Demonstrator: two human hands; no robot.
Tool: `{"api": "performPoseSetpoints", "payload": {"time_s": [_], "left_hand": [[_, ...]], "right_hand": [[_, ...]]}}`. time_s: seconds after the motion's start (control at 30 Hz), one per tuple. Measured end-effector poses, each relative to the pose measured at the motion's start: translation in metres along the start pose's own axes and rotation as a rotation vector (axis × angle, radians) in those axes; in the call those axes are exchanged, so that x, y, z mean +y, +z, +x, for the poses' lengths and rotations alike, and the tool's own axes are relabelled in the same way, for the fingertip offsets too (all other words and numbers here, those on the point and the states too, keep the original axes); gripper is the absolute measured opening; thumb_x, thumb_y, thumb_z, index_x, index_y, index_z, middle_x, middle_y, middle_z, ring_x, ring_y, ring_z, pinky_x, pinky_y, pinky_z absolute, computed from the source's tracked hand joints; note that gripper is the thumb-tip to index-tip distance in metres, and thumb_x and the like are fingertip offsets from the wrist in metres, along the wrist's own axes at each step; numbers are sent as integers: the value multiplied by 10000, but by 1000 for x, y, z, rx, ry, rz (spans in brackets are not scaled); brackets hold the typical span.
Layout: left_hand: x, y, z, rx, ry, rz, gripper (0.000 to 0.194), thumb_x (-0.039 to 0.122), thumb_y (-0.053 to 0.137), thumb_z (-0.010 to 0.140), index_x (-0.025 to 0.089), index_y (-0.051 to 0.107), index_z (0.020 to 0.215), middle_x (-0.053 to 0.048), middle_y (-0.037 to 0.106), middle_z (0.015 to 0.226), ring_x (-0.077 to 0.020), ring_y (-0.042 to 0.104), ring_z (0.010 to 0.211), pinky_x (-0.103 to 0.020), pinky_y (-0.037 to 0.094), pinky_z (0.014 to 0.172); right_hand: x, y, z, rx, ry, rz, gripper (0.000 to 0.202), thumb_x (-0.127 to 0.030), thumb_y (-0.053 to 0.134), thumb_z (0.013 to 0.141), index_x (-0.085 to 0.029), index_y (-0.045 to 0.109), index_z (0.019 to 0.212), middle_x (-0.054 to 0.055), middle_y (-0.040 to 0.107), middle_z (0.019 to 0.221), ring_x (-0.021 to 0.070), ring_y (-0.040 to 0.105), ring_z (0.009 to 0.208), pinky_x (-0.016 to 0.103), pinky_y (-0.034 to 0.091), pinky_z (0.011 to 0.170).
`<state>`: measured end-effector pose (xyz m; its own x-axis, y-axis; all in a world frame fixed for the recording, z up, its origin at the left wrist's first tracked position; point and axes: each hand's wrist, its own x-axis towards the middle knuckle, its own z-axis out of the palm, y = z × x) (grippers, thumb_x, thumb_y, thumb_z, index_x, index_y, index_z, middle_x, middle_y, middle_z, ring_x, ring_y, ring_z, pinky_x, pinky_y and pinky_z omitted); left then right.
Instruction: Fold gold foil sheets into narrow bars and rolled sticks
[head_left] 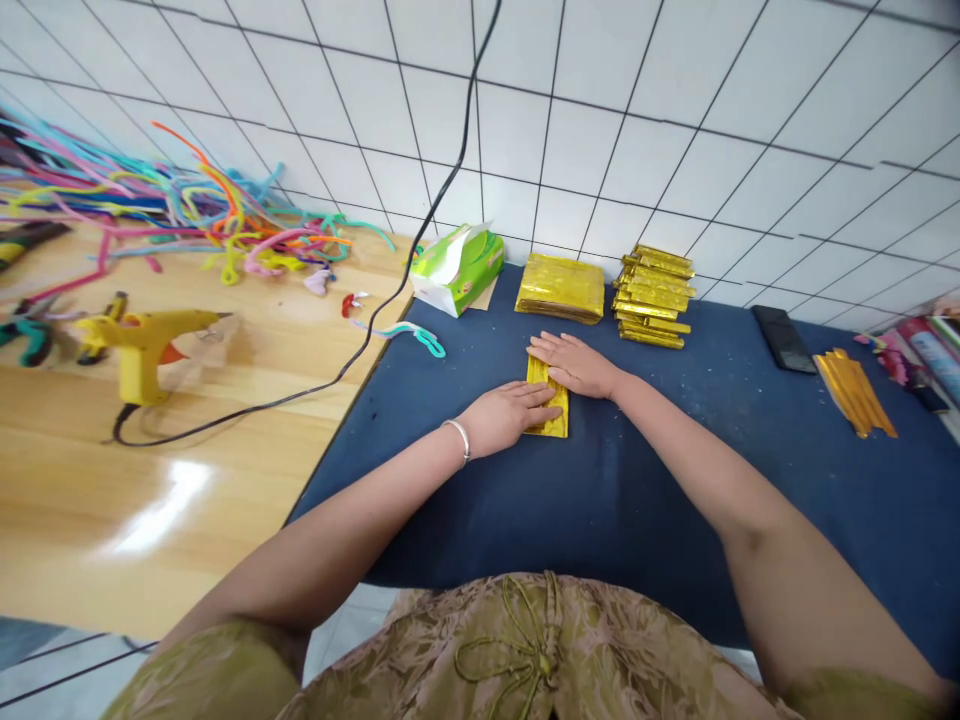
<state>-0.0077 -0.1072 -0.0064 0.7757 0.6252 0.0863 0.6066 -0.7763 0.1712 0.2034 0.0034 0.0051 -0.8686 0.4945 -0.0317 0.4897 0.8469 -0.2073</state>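
Observation:
A strip of shiny gold foil paper (555, 424) lies upright in view on the dark blue table surface (480, 500). My left hand (504, 415) rests on its lower part with fingers stretched out across it. Lying flat over the upper end is my right hand (576, 364), fingers extended. Both hands press from above, and they cover much of the paper. Behind them sits a stack of flat gold paper sheets (560, 285). To its right is a pile of narrow folded gold strips (654, 298).
A green tissue box (469, 272) stands by the tiled wall. At left, a yellow glue gun (146, 345) with a black cable (431, 215) and tangled pipe cleaners (217, 205) occupy the wooden table (247, 460). A phone (782, 338) and orange-gold strips (855, 390) lie right.

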Motion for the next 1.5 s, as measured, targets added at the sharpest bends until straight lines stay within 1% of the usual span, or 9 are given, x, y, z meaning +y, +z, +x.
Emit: {"api": "performPoseSetpoints", "payload": {"time_s": [0.1,0.2,0.4,0.6,0.67,0.77,0.83,1.03,1.5], "left_hand": [[1,-2,0,0,8,6,485,177,408,931,302,405,1400,-30,347,1506,-154,310,1397,-355,243,1132],[1,-4,-1,16,28,5,479,172,406,932,289,411,1397,-33,363,1499,-158,291,1405,-355,224,1144],[-3,-2,0,19,53,-5,469,166,391,936,248,415,1397,-48,360,1500,-158,272,1413,-356,181,1164],[0,-1,6,-39,87,-77,529,195,326,944,210,278,1471,-39,277,1537,-132,197,1436,-334,146,1179],[8,-2,8,-57,99,-84,535,313,326,963,189,258,1479,-57,242,1549,-159,170,1446,-347,122,1184],[22,-2,6,-63,79,-78,664,522,341,938,142,261,1476,-98,199,1558,-215,138,1453,-369,96,1186],[30,-2,3,-66,65,-71,723,578,339,921,120,261,1475,-118,184,1559,-235,123,1455,-375,96,1185],[46,-1,-6,-75,50,-66,793,648,300,899,104,253,1474,-142,179,1557,-251,117,1455,-389,100,1181],[56,2,-9,-49,22,-65,856,701,305,866,110,227,1480,-152,192,1553,-277,146,1447,-408,125,1169]], "right_hand": [[-10,-6,10,68,38,25,537,-396,214,972,-220,274,1476,50,269,1546,208,202,1434,462,193,1137],[-17,-4,27,95,-9,12,537,-421,217,975,-211,318,1459,56,292,1537,202,211,1431,443,204,1139],[-4,14,47,63,-24,-43,546,-446,271,965,-229,300,1466,49,260,1550,219,189,1438,459,193,1141],[3,19,47,65,-32,-67,561,-444,282,961,-231,264,1480,36,233,1560,222,174,1441,451,173,1149],[2,20,46,69,-26,-74,561,-441,286,960,-232,262,1480,31,230,1562,220,171,1441,445,168,1151],[1,21,46,82,-27,-82,558,-443,285,961,-233,266,1478,26,232,1562,218,176,1440,436,167,1153],[2,22,45,89,-30,-82,559,-445,287,960,-233,268,1477,27,233,1562,219,183,1438,436,169,1152],[2,24,43,116,-45,-81,567,-456,293,958,-242,257,1481,34,241,1558,224,190,1436,448,174,1149],[4,27,45,132,-22,-76,556,-460,308,956,-255,282,1472,39,249,1555,246,213,1428,461,181,1138]]}}
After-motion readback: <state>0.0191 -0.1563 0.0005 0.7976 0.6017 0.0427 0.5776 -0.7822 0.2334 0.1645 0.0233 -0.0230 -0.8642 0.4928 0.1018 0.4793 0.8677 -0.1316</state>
